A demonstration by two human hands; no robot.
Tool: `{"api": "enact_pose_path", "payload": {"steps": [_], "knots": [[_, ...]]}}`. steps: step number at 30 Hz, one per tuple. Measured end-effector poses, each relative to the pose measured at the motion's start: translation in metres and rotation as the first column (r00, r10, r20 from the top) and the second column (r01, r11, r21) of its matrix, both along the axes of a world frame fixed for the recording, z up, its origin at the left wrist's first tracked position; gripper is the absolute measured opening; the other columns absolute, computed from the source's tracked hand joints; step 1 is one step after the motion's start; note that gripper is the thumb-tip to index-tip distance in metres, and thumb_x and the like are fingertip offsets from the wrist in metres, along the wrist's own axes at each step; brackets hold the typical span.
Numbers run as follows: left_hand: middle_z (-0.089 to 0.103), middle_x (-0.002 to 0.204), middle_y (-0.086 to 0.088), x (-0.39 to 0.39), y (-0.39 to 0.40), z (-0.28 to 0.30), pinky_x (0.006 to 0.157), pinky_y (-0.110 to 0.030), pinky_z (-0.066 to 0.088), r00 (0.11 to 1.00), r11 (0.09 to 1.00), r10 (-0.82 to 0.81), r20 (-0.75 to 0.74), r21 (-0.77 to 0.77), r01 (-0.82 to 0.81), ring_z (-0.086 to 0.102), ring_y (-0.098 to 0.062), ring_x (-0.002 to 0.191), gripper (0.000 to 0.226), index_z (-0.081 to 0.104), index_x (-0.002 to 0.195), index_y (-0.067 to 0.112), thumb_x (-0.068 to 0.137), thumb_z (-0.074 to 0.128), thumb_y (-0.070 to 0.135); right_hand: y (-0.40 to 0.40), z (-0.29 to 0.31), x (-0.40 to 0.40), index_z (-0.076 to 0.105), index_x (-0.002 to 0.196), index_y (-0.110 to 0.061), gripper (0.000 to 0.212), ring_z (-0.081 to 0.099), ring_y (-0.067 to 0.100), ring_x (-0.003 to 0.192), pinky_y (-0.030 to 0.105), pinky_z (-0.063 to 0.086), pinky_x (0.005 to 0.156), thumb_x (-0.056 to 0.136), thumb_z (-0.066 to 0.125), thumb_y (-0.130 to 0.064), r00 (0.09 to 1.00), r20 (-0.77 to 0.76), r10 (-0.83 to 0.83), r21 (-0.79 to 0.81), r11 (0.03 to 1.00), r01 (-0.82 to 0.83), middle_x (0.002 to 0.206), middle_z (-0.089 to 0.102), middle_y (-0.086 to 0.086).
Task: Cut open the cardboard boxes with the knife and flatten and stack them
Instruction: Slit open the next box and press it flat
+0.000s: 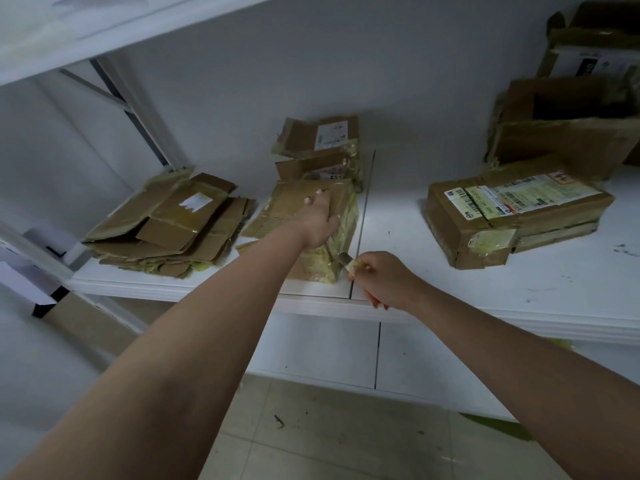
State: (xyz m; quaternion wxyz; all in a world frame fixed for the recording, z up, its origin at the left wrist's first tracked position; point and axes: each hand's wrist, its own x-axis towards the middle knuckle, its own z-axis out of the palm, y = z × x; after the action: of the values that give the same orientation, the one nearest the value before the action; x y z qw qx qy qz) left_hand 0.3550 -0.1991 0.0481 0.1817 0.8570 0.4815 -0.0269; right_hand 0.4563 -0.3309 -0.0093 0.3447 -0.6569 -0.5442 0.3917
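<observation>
A taped brown cardboard box (341,216) stands on the white shelf (433,282) near its front edge. My left hand (318,220) rests on the box's top, fingers spread flat and thumb over its right edge. My right hand (382,280) grips a small knife (346,260), whose blade touches the box's taped right side near the bottom. A pile of flattened cardboard (166,230) lies to the left on the shelf.
Two small taped boxes (322,150) are stacked behind the held box. A labelled flat box (512,216) lies to the right, with larger open boxes (561,126) behind it. An upper shelf (86,32) overhangs. Tiled floor (329,438) lies below.
</observation>
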Motion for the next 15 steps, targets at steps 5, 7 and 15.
{"api": "enact_pose_path", "payload": {"steps": [5,7,15], "knots": [[0.005,0.160,-0.016,0.017,-0.006,-0.001,0.115,-0.052,0.023,0.986,0.988,0.153,0.067,0.013,-0.155,0.006,-0.036,0.147,0.059,0.011,0.152,0.007,0.102,0.036,0.026,-0.002,-0.004,0.008,0.049,0.076,-0.007,0.024,0.048,0.014,0.041,0.023,0.040,0.040,0.096,0.039,-0.016,0.995,0.100,-0.027,0.063,0.998,0.020,0.052,0.058,0.009],[0.013,0.160,-0.014,0.025,-0.005,0.001,0.115,-0.052,0.025,0.981,0.983,0.179,0.080,0.031,-0.182,0.010,-0.037,0.146,0.057,0.021,0.150,0.006,0.101,0.040,0.028,-0.003,-0.006,0.016,0.048,0.076,-0.009,0.023,0.049,0.016,0.042,0.025,0.041,0.042,0.096,0.040,-0.017,0.988,0.144,-0.060,0.071,0.996,0.051,0.054,0.059,0.009],[0.041,0.149,-0.013,0.021,-0.004,0.011,0.106,-0.034,0.034,0.992,0.986,0.118,0.044,0.115,-0.122,0.039,-0.031,0.135,0.063,0.039,0.145,0.009,0.097,0.045,0.049,-0.017,-0.017,0.016,0.044,0.097,-0.011,0.013,0.049,0.018,0.056,0.028,0.033,0.050,0.097,0.043,-0.024,0.846,0.515,-0.136,0.247,0.969,0.005,0.062,0.044,-0.007]]}}
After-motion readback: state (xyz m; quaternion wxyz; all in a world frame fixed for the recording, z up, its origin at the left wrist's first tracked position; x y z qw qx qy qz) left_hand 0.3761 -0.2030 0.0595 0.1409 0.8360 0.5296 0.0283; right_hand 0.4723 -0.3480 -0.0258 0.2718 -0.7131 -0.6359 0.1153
